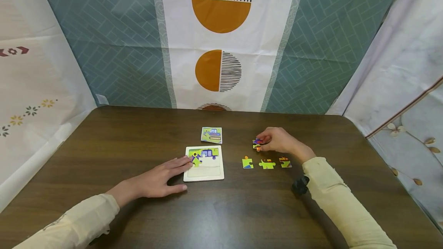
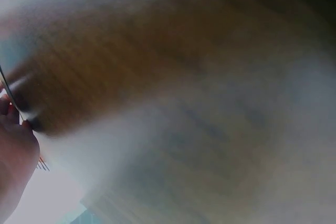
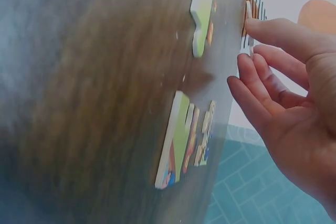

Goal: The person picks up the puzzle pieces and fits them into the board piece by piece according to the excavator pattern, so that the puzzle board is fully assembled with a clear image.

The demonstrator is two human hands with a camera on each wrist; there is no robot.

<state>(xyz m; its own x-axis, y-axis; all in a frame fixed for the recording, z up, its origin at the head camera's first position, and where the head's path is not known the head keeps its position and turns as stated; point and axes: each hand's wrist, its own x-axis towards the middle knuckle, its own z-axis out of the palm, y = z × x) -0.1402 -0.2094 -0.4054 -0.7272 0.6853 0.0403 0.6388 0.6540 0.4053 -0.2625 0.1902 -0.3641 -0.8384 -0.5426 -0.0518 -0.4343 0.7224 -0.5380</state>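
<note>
My left hand (image 1: 160, 178) lies with extended fingers, their tips over the left side of a white puzzle tray (image 1: 204, 178). Part of a blue-and-green vehicle picture fills the tray's upper area, and a loose-looking green puzzle piece (image 1: 196, 161) sits near my fingertips. In the left wrist view, only part of the left hand (image 2: 18, 153) shows at the edge. My right hand (image 1: 280, 141) pinches a small puzzle piece (image 3: 250, 14) between thumb and fingers, above the table. From the head view, purple and orange puzzle parts (image 1: 257, 145) show at its fingertips.
Three green puzzle pieces, left (image 1: 247, 163), middle (image 1: 267, 164) and right (image 1: 285, 163), lie in a row nearer me than the right hand. A picture card (image 1: 212, 135) lies behind the tray. Patterned cloths (image 1: 121, 49) hang around the brown table (image 1: 138, 126).
</note>
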